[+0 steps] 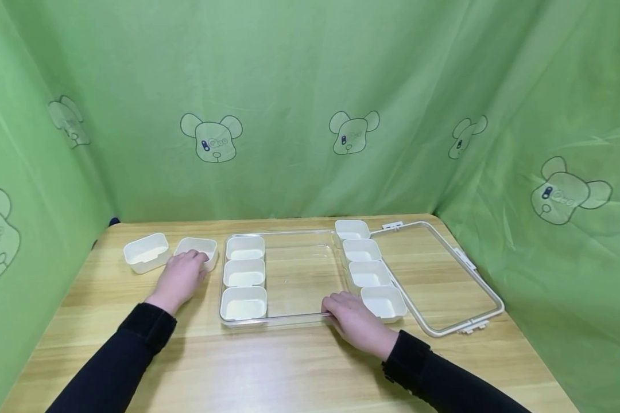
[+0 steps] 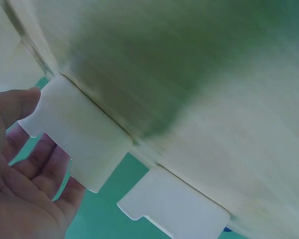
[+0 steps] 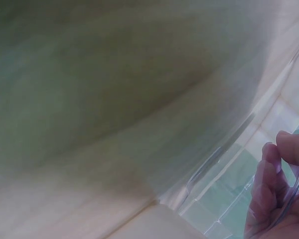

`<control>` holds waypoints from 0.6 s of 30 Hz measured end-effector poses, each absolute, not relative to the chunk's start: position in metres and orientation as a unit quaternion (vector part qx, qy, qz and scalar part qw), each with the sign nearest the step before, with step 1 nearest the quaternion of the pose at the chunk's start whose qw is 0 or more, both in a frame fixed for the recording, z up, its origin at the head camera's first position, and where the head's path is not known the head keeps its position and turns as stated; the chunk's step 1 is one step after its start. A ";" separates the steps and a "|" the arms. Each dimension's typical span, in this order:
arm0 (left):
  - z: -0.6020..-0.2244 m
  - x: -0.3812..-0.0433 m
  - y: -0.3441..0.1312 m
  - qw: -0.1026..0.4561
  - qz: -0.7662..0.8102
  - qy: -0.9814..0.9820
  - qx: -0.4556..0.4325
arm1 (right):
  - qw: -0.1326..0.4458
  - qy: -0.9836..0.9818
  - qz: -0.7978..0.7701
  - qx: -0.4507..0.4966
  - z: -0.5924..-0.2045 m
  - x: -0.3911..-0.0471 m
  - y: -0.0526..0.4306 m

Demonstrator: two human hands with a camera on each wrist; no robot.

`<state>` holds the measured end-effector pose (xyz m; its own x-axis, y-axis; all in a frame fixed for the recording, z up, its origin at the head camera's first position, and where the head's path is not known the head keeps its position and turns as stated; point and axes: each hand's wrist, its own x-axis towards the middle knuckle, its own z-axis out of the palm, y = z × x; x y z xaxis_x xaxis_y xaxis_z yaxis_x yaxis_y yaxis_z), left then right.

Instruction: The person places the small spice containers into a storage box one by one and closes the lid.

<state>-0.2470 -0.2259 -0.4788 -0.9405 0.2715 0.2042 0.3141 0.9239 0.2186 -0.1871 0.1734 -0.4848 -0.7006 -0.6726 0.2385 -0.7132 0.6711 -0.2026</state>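
My left hand (image 1: 182,277) is at a small white box (image 1: 197,246) left of the clear container. In the left wrist view the thumb lies against one wall of that box (image 2: 84,129) and the fingers reach over its rim, holding it. A second white box (image 1: 147,252) stands just to its left. With my right hand (image 1: 359,321) I pinch the front rim of the clear rectangular container (image 1: 305,281) near its right corner. Three white boxes (image 1: 244,272) line the container's left side in a column.
Several white boxes (image 1: 370,274) stand in a row along the container's right side. Behind them, further right, lies a pale rectangular frame with clips (image 1: 475,275). Green cloth (image 1: 289,189) with bear prints hangs around the wooden table (image 1: 268,367).
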 end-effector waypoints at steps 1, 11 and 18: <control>-0.479 -0.247 -0.226 0.085 -0.123 -0.977 -0.150 | 0.072 -0.911 0.142 0.380 -0.485 -0.187 0.173; -0.483 -0.249 -0.227 0.085 -0.113 -0.979 -0.145 | 0.078 -0.909 0.141 0.383 -0.487 -0.188 0.174; -0.488 -0.248 -0.230 0.092 -0.123 -0.975 -0.161 | 0.086 -0.909 0.139 0.383 -0.487 -0.187 0.174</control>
